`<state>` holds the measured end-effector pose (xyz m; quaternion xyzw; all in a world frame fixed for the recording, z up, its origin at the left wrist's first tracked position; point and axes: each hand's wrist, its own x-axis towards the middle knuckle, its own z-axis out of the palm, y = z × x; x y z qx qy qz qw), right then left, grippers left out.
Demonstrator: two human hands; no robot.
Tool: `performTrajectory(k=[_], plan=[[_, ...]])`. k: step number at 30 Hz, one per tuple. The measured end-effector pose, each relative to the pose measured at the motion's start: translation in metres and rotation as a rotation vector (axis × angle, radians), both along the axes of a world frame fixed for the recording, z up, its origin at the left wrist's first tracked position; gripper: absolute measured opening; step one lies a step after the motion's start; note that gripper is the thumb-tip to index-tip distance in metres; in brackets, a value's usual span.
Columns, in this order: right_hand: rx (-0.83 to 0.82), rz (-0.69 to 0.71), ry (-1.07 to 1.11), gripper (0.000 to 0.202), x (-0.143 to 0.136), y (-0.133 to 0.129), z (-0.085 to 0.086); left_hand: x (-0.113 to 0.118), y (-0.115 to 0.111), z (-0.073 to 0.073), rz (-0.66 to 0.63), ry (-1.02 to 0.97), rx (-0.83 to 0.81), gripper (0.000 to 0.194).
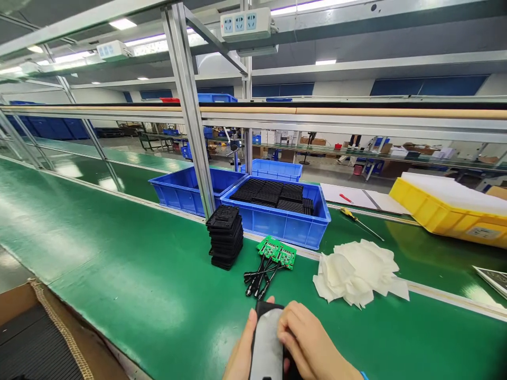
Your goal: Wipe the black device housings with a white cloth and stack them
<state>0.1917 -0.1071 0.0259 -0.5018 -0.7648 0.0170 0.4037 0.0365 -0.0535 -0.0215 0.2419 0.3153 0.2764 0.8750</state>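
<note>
At the bottom edge, my left hand (242, 351) is closed around the left side of a black device casing with a pale grey, smooth face (266, 343). My right hand (307, 338) is closed, its curled fingers pressed at the casing's upper right edge. What sits between those fingertips is hidden. Just beyond the hands lie several green circuit boards (285, 255) with short black cables (261, 277). Left of them stands a stack of black plastic covers (225, 237). To the right is a loose heap of cream paper sheets (356, 272).
Behind the stack, a blue bin (281, 224) holds ribbed black parts (269, 192), beside another blue bin (178, 190) and a metal post (192, 116). A yellow-handled screwdriver (360, 222) and yellow bin (439, 211) are right. At lower left, a cardboard box (63, 327) holds black parts.
</note>
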Motion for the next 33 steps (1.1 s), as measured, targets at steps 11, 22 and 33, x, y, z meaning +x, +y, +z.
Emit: performTrajectory(k=[11,22,33], plan=[[0.34,0.099,-0.118,0.017,-0.002,0.004,-0.008,0.003,0.012,0.022,0.105,-0.214,-0.164,0.056],[-0.025,-1.011,-0.157,0.044,0.16,-0.003,-0.01,-0.012,0.035,0.043,0.161,-0.169,-0.059,0.059],[0.221,-0.961,-0.439,0.046,0.117,0.006,-0.001,0.029,-0.033,-0.036,-0.058,0.885,1.218,0.077]])
